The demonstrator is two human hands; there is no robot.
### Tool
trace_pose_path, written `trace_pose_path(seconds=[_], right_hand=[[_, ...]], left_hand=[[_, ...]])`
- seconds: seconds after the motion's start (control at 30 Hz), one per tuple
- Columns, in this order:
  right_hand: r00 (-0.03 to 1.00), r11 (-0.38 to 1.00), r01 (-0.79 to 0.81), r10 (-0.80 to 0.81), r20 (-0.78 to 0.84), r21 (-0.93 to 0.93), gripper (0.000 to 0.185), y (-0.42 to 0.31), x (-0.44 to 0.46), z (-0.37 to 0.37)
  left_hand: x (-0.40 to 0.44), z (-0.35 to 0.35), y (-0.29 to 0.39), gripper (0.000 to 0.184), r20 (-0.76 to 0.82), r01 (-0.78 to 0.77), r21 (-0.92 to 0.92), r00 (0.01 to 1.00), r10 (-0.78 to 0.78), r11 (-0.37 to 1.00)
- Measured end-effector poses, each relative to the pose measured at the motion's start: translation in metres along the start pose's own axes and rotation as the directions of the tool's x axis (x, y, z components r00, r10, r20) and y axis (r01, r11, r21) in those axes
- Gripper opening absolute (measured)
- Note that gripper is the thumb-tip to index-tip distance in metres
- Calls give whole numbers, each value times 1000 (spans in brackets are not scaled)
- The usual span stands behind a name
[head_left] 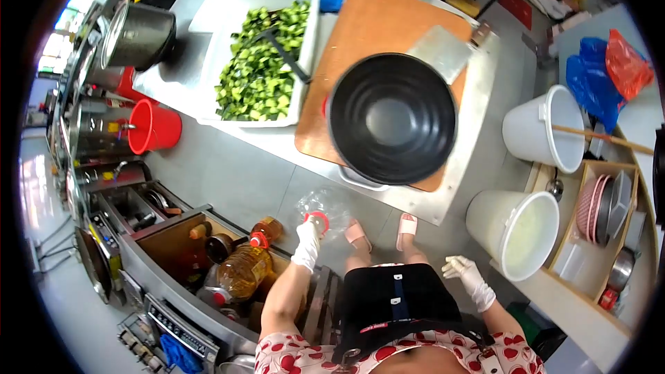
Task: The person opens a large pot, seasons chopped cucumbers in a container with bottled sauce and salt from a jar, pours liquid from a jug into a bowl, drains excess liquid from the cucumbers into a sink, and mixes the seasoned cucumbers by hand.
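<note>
My left hand (309,241), in a white glove, is closed around the red neck ring of a clear plastic jug (322,202). That jug hangs over the floor beside an open drawer (201,216). In the drawer, a large jug of amber oil (244,273) lies tilted. My right hand (471,279), gloved too, is held out at my side with fingers apart and nothing in it. Ahead, a black wok-like pan (389,121) rests on a wooden cutting board (377,14), with a cleaver (443,54) beside it.
A white tub (310,34) of diced green vegetable stands left of the board, a black-handled tool across it. White buckets (495,232) line the right, near a shelf with dishes. A red bucket (163,127) and a metal pot (145,33) are at the left.
</note>
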State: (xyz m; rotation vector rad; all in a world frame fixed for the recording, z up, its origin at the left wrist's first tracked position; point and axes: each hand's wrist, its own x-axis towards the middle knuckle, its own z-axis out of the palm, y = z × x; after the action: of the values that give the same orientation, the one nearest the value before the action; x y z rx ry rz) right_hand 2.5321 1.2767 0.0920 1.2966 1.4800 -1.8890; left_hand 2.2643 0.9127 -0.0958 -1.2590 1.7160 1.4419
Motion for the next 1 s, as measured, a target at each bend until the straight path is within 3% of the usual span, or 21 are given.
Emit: trace_pose_path(seconds=[0.03,0.1,0.13,0.17,0.27,0.33,0.4,0.47,0.53,0.6,0.67,0.73,0.8,0.93,1.0], right_hand=[[1000,1000,-13,13,-12,-25,27,15,5,-16],[996,995,-70,66,-59,-76,26,45,18,-49],[991,989,-104,94,-90,-106,26,59,31,-66],[992,991,-96,88,-91,-90,26,79,43,-87],[974,990,-123,106,-200,-73,26,131,78,-132],[943,989,-142,144,-301,27,28,172,97,-152],[915,966,-217,252,-316,143,28,190,100,-154],[931,946,-196,262,-255,258,29,200,96,-149],[958,932,-146,217,-188,331,30,189,78,-137],[977,883,-69,154,-148,463,30,201,86,-135],[997,763,30,20,-70,645,39,225,133,-131],[998,743,43,-7,-56,668,39,203,141,-123],[999,746,38,-18,-36,665,39,181,147,-108],[999,762,5,-31,28,648,39,126,151,-72],[998,773,-3,-41,55,634,40,98,154,-54]], left_hand=[[-14,-7,-14,23,111,-165,104,982,154,981],[-85,-3,-13,26,205,-220,145,960,188,965],[-168,16,16,28,175,-114,89,980,97,990],[-215,27,20,32,205,-184,155,967,151,971],[-315,51,16,34,360,-201,184,925,125,962],[-370,64,22,32,444,-144,94,892,88,985],[-416,76,28,32,525,-86,-1,848,73,996],[-458,88,30,32,597,0,-95,800,57,995],[-506,100,36,32,617,-24,-73,784,64,997],[-544,110,39,34,719,55,-100,694,35,993],[-583,115,46,37,804,21,-84,592,55,996],[-627,117,55,38,833,56,-67,553,25,996],[-663,113,65,38,891,41,-23,454,2,999],[-730,99,71,38,889,13,-90,452,74,996],[-738,94,75,33,967,81,-124,235,102,989]])
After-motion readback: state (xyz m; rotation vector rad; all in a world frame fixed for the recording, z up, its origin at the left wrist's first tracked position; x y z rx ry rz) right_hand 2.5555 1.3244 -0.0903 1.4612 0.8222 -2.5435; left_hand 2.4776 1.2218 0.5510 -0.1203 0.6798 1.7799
